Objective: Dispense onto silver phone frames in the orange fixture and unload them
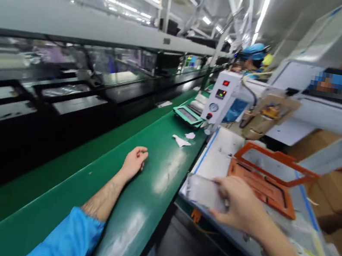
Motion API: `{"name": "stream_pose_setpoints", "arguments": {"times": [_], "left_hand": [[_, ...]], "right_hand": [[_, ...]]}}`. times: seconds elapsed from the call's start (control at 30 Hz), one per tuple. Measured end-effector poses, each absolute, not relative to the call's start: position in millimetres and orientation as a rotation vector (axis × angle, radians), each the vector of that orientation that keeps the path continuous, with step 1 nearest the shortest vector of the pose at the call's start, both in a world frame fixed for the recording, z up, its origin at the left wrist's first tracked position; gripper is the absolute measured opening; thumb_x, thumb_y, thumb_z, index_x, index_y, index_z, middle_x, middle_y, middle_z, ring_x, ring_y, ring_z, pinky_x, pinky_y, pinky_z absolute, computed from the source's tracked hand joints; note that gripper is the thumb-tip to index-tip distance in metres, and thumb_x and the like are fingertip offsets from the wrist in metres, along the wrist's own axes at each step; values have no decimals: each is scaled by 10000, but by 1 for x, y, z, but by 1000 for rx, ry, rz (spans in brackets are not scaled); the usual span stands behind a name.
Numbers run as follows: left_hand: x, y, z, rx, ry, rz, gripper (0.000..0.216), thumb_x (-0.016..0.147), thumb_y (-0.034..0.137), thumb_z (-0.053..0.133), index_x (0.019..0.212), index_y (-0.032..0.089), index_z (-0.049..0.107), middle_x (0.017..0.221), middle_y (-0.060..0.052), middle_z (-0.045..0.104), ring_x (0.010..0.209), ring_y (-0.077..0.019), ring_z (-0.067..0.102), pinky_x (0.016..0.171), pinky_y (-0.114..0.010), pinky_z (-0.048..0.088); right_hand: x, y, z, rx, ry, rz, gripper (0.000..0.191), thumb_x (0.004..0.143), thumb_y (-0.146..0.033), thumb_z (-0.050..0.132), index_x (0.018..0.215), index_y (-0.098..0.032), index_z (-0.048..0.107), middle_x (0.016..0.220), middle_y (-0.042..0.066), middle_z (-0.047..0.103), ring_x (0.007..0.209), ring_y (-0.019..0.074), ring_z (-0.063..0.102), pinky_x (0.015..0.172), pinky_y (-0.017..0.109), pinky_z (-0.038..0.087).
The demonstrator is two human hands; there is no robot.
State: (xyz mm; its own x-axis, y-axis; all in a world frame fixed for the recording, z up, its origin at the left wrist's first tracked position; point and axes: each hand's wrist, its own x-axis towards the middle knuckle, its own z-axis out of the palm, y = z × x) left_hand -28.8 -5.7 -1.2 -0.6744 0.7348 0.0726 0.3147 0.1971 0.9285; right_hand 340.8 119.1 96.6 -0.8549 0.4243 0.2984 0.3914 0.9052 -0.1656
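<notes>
My right hand grips the near right end of a flat, pale grey rectangular panel, smeared by motion. The panel is low over the front left corner of the white side table; whether it touches the surface I cannot tell. Just beyond that hand, an orange hinged frame fixture stands with its lid raised. My left hand rests on the green bench, fingers loosely curled in, with nothing visible in them. Scraps of white paper lie on the bench ahead of it.
A white control box with red and green displays and a gauge stands beyond the side table. Near it lies a green-framed tray. Black racking runs along the left. Cardboard boxes stand at right. A person in a blue cap is farther back.
</notes>
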Motion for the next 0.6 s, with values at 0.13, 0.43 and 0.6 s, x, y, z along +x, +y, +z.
{"name": "stream_pose_setpoints", "arguments": {"times": [0.13,0.43,0.6], "left_hand": [[-60,-47,-6,781,2025,1709,540,953,649,402,1176,179,549,813,-5,613,666,-135,618,646,-311,545],[-43,-206,4,1102,2049,1405,743,812,591,703,1412,206,494,1478,-158,578,1411,-294,504,1243,-514,310],[-25,-217,9,1611,2284,662,932,779,468,752,1564,197,329,1644,-176,382,1533,-362,331,1281,-594,228]], "right_hand": [[228,31,53,-171,-2907,345,370,627,-365,756,855,-221,503,903,43,668,871,216,585,917,409,427],[205,19,21,-22,-2653,455,382,733,-412,804,886,-220,511,1397,149,620,1328,320,543,1149,604,381],[380,-1,-59,25,-2683,479,222,742,-139,718,846,-310,621,1033,-14,763,975,211,714,1052,511,554]]}}
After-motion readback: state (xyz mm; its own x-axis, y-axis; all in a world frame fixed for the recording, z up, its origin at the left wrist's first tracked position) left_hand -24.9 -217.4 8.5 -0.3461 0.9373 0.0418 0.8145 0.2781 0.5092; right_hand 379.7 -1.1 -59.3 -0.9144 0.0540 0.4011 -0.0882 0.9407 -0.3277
